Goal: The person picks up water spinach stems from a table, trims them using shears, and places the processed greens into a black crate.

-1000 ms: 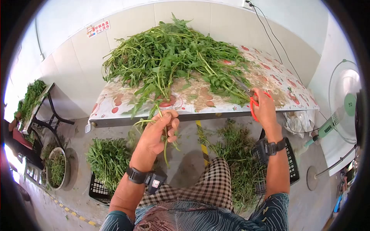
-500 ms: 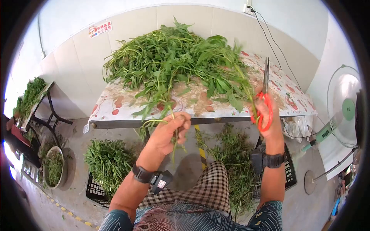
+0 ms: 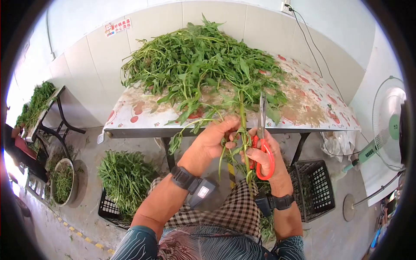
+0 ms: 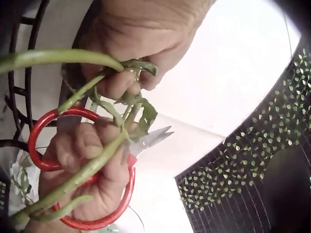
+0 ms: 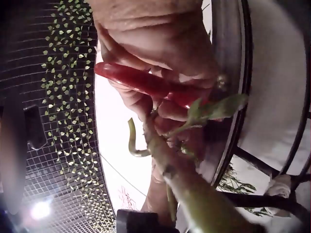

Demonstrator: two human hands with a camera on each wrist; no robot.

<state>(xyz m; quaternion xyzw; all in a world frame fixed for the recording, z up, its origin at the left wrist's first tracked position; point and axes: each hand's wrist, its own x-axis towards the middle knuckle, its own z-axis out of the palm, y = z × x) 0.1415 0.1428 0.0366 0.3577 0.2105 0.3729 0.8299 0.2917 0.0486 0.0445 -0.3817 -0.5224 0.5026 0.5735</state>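
Head view: the counter [image 3: 312, 108], under a cloth printed with red fruit shapes, fills the middle of the frame, with a tiled wall behind it. A big heap of leafy greens [image 3: 199, 60] lies on it, reaching from 9 o'clock to 2 o'clock of the cloth. At 11 o'clock on the wall hangs a small sign [image 3: 117, 27] with red writing, too small to read. At 3 o'clock stands a fan [image 3: 388, 121]. On the floor at 7 o'clock a black crate [image 3: 110, 212] holds cut greens [image 3: 123, 177]; at 4 o'clock stands another black crate [image 3: 314, 188]. At 8 o'clock sits a round basin [image 3: 63, 182] of greens.

Just below the counter's front edge the two hands meet. The left hand [image 3: 216, 141] has its fingers curled round a small bunch of stems [image 3: 242, 130], which rises toward 12 o'clock and trails leaves downward. The right hand [image 3: 264, 158], touching the left, has its fingers through the red loops of the scissors [image 3: 262, 143], clamped on them and on a thick stem; the blades point to 12 o'clock beside the bunch. In the left wrist view the blade tips [image 4: 158, 137] stand slightly apart.
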